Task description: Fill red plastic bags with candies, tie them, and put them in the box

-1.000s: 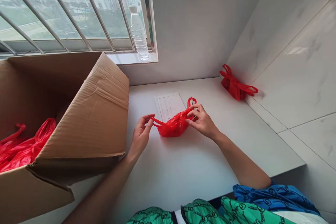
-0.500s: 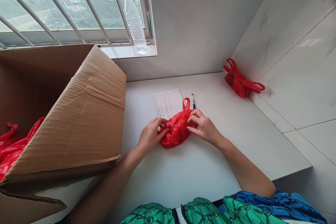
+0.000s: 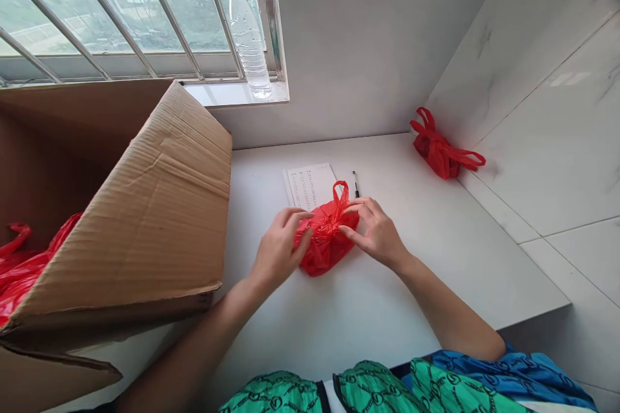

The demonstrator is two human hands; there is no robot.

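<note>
The red bag (image 3: pixel 323 255) sits on the white table (image 3: pixel 484 264), between the two hands and just in front of the sheet of paper (image 3: pixel 310 184) and the pen (image 3: pixel 356 185); its top is gathered and one loop (image 3: pixel 341 190) stands up at the back; the left hand (image 3: pixel 276 248) is blurred, thumb and fingers spread wide at the bag's left side, with no clear hold on it; the right hand (image 3: pixel 380 233) has its thumb and fingertips at the gathered middle, narrowly parted, and I cannot tell if a fold is pinched there; the step in hand looks like working at the gathered top, perhaps a knot; the next move seems to call for a fine fingertip pinch on the thin plastic, pulled gently so it does not tear
</note>
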